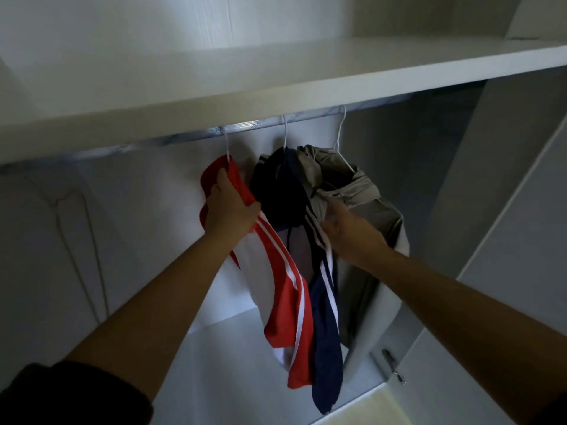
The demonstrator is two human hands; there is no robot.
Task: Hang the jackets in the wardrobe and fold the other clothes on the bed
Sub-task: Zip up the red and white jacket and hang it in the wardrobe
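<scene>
Head: red jacket (pixel 280 291) vert., collar up, prob. in left hand (pixel 228 210)

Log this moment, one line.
left hand grips red jacket | right hand touches grey jacket | navy jacket between | all on rail

arms outstretched, left hand (pixel 228 208) gripping, right hand (pixel 348 233) extended
</scene>
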